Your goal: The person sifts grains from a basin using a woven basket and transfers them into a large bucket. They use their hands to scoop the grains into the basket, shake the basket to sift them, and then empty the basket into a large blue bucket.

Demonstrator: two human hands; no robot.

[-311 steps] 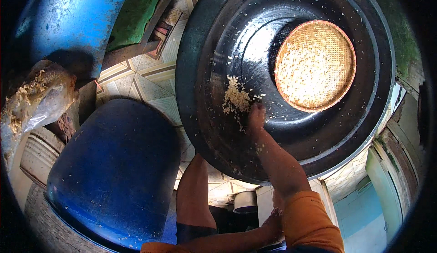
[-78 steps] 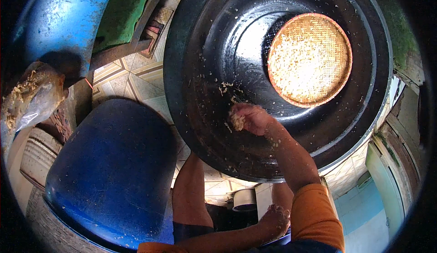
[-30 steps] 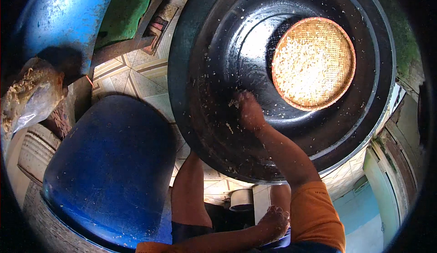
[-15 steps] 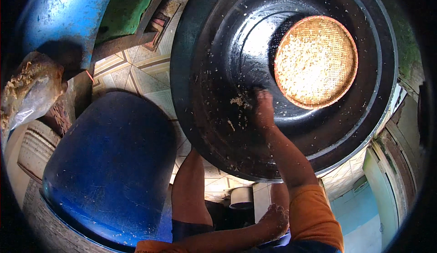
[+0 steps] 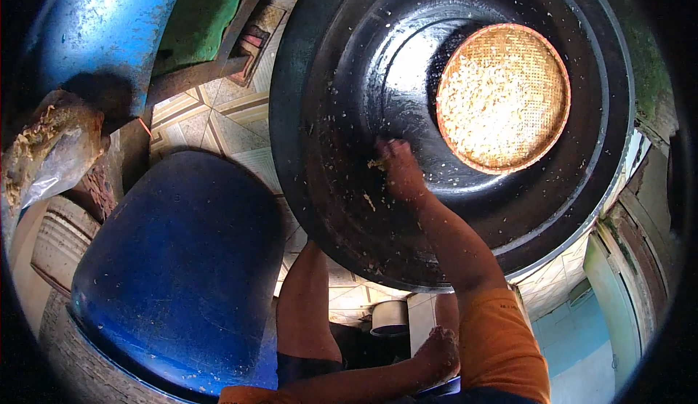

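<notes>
Inside a wide black basin (image 5: 342, 208), my right hand (image 5: 402, 168) reaches down to the sloping inner wall. Its fingers are bent and close together at a small clump of pale grain bits (image 5: 376, 164); what lies under them is hidden. To the right of this hand, a round woven bamboo tray (image 5: 534, 139) holds a layer of pale grains, heaviest on its left side. My left hand (image 5: 440, 351) is near my bent leg, below the basin's edge. Its fingers look curled, with crumbs stuck to them and nothing visible inside.
A large blue plastic drum (image 5: 178, 259) stands at the left, close to the basin. Behind it are a light blue barrel (image 5: 102, 26) and a clear plastic bag (image 5: 62, 142) with brownish residue. A pale pot (image 5: 390, 317) sits on the tiled floor (image 5: 240, 106) between my legs.
My right hand has slid left along the basin wall, onto the clump of grain bits. The tray and my left hand stay in place.
</notes>
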